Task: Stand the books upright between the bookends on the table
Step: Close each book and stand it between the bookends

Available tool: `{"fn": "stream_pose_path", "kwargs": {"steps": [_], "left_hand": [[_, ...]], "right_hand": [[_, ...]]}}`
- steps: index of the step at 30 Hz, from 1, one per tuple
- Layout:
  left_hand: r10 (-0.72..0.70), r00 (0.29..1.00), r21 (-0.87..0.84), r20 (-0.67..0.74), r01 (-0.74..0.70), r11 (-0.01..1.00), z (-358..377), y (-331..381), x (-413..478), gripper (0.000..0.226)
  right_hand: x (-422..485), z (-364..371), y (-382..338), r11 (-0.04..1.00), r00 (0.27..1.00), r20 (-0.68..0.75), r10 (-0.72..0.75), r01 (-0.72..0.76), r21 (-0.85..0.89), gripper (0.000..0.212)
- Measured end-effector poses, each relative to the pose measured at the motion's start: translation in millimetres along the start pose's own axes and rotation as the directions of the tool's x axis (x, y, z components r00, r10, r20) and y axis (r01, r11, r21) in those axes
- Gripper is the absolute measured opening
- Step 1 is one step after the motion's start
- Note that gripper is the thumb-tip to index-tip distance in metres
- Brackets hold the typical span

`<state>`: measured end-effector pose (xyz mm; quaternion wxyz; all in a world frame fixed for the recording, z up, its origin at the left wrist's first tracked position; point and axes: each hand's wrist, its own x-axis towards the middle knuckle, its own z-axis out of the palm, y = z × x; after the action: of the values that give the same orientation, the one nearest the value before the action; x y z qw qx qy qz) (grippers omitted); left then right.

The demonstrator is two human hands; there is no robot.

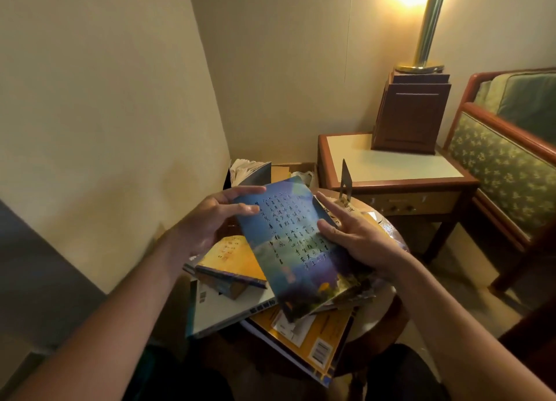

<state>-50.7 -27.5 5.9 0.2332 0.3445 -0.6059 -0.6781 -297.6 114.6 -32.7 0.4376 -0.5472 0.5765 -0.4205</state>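
Left hand [210,220] and right hand [358,238] pinch blue book [288,244] edges (thumbs on cover). Rotate it upright, butt flush against metal bookend [346,179] beyond right hand.

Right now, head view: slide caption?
Left hand and right hand hold a blue book above piled books; a bookend stands behind.

**Everything placed from the held book**

My left hand [210,220] holds the held book [298,244] at its left edge, and my right hand [358,238] holds it at its right. Below it, piled on the round table [386,304], lie a thick book [231,265] to its left and a wide flat book [310,340] before it. Behind it to the right stands a bookend [346,179]. Further behind, the side table [391,165] bears a lamp base [410,114].
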Motion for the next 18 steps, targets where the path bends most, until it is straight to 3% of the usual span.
{"fn": "stream_pose_path", "kwargs": {"steps": [5,10,14,16,18], "left_hand": [[-0.182,0.976,0.218,0.123,0.152,0.964,-15,22,7,0.062],[-0.375,0.915,0.465,0.149,0.270,0.843,-6,26,17,0.040],[-0.293,0.956,0.506,-0.013,0.259,0.823,-12,32,31,0.029],[-0.171,0.978,0.590,-0.118,0.207,0.780,-16,37,40,0.028],[-0.010,0.979,0.685,-0.204,0.150,0.713,-22,41,51,0.031]], "right_hand": [[12,-8,10,0.987,1.000,0.025,-0.014,0.018,-0.158,0.053],[33,-8,23,0.961,0.992,0.113,0.047,-0.014,-0.275,0.050],[57,-3,44,0.967,0.999,0.003,0.044,-0.041,-0.251,0.058],[68,-3,62,0.919,0.994,-0.109,-0.002,-0.041,-0.393,0.058],[78,-10,86,0.774,0.980,-0.195,-0.047,-0.087,-0.627,0.057]]}}
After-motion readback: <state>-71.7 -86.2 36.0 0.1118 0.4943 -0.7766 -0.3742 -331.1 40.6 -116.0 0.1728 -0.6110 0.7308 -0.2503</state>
